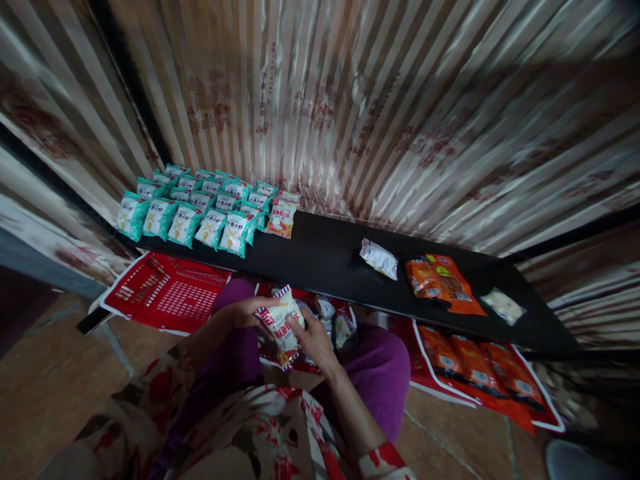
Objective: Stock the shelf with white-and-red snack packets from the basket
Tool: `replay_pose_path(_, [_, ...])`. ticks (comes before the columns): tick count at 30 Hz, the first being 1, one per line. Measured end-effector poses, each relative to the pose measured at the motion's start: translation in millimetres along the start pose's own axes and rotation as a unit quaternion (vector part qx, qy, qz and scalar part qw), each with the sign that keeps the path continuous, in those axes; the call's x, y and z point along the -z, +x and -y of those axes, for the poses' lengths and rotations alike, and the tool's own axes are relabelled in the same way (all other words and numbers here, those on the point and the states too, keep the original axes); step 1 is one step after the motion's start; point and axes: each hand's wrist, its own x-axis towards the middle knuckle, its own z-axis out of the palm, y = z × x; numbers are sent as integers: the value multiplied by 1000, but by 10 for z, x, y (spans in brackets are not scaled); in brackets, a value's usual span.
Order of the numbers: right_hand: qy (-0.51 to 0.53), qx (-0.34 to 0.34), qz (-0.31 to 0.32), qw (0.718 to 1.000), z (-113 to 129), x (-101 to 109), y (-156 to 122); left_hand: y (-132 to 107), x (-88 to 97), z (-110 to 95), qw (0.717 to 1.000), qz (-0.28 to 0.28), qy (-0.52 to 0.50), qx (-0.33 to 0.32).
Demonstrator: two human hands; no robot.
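Note:
Between my two hands is a cream and red snack packet (281, 325) with striped ends, held tilted over my lap. My left hand (249, 312) grips its left side, fingers closed behind it. My right hand (316, 339) pinches its right side. Just below, between my knees, a red basket holds several snack packets (345, 325) of similar look, partly hidden by my hands. On the black shelf (320, 250) in front, one cream and orange packet (283, 215) stands at the right end of several rows of teal snack packets (185, 224).
On the shelf's right lie a white packet (379, 259), orange packets (445, 283) and a small clear packet (503, 306). Below the shelf are a red basket (167, 293) on the left and orange packets (473, 363) in another basket on the right. A patterned curtain (320, 100) hangs behind.

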Motion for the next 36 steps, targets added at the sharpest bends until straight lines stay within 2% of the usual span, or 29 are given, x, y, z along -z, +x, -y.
replay_pose_path(3, [17, -22, -58, 998, -28, -38, 17, -6, 42, -21, 1000, 18, -7, -8])
replay_pose_path(6, [18, -44, -97, 994, -49, -77, 35, 1, 34, -24, 998, -6, 18, -52])
replay_pose_path(9, [0, -54, -128, 990, -22, -117, 48, 56, -30, 14, 992, -69, 36, -96])
replay_pose_path(14, [2, -62, -152, 986, 94, -183, 65, 227, -162, 153, 962, -220, -2, -164])
replay_pose_path(17, [7, -74, -153, 985, 166, -209, 76, 313, -201, 245, 937, -279, -18, -211])
replay_pose_path(20, [11, -85, -148, 985, 228, -219, 88, 375, -181, 310, 918, -322, 8, -230])
replay_pose_path(25, [42, -94, -125, 987, 279, -217, 118, 466, -84, 326, 909, -345, 56, -228])
replay_pose_path(30, [90, -77, -104, 988, 280, -218, 175, 505, -22, 214, 912, -352, 42, -207])
replay_pose_path(36, [123, -49, -105, 986, 296, -247, 259, 450, 29, 28, 928, -305, 11, -213])
